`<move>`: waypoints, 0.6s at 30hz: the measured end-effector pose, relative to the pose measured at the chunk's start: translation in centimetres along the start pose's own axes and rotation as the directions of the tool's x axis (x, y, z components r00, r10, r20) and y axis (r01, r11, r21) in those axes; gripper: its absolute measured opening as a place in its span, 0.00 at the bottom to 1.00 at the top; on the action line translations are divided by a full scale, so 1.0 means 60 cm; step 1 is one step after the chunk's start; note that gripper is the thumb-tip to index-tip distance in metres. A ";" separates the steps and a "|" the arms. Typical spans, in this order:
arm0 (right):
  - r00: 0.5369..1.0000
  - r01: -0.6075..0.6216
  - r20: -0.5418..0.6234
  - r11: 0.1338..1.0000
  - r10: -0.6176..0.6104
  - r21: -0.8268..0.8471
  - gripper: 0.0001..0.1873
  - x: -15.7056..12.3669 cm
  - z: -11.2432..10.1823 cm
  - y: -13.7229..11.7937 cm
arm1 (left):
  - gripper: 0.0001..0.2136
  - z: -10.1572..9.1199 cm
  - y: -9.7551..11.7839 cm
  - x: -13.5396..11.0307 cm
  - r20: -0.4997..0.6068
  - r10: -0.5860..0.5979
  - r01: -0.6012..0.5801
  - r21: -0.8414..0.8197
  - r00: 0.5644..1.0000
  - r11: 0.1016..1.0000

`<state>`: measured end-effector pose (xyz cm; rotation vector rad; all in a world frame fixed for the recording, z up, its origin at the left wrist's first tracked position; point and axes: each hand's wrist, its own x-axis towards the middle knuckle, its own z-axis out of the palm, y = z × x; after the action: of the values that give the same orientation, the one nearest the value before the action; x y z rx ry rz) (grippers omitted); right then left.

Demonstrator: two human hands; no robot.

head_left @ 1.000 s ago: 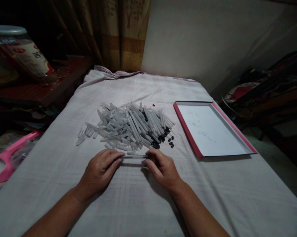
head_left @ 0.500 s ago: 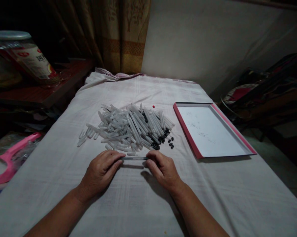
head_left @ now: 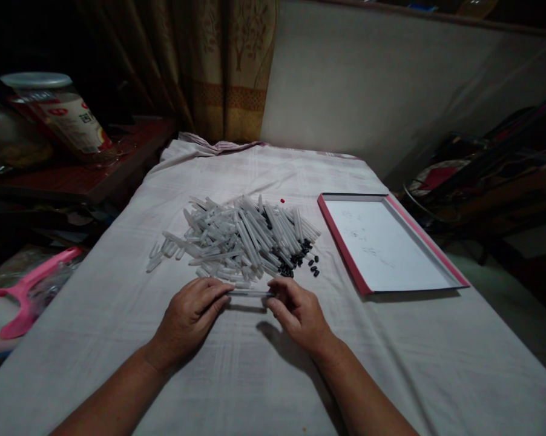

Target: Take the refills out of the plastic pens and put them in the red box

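Note:
Between my hands, a slim pen (head_left: 250,293) lies level, a little above the cloth, with its shadow under it. My left hand (head_left: 194,312) pinches the left end, and the fingers cover that end. At the other end, my right hand (head_left: 298,309) holds the pen between thumb and fingertips. Just beyond my fingers is a heap of clear pen barrels and caps (head_left: 236,233). Small black plugs (head_left: 295,260) are gathered at the heap's right side, with several lying loose. One tiny red piece (head_left: 282,200) sits behind the heap.
A shallow pink-edged box lid (head_left: 391,242), white inside, lies at the right of the cloth-covered table (head_left: 236,387). On the left, a dark red side table (head_left: 118,163) bears a lidded jar (head_left: 73,121). A pink plastic handle (head_left: 23,297) is below it.
My left hand has shifted slightly right along with the pen. The right thumb has drawn back a little from the pen's end. The camera view has tilted slightly.

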<state>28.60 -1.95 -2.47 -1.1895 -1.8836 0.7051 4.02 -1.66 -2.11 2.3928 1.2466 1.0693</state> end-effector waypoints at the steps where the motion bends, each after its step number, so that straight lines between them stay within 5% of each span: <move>1: 1.000 0.030 0.007 0.999 -0.030 -0.012 0.13 -0.001 0.003 0.001 | 0.09 0.002 0.001 0.001 0.009 0.009 -0.009 0.012 1.000 1.000; 4: 0.991 0.133 0.038 0.987 -0.130 -0.089 0.12 -0.003 0.009 0.006 | 0.10 0.010 0.004 0.004 0.031 0.042 -0.044 0.054 0.999 0.998; 9: 0.994 0.106 0.022 0.984 -0.104 -0.141 0.10 0.004 -0.022 0.013 | 0.12 0.014 0.000 0.013 -0.030 0.020 -0.014 0.206 0.999 0.979; 18: 0.945 -0.159 -0.274 0.983 0.177 0.089 0.13 0.013 -0.052 0.038 | 0.08 0.035 0.010 0.041 0.110 -0.029 -0.020 0.419 0.993 0.908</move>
<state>32.12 -0.17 -2.33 -1.3435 -1.5266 0.6456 6.77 0.19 -2.07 2.7096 1.5727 0.7003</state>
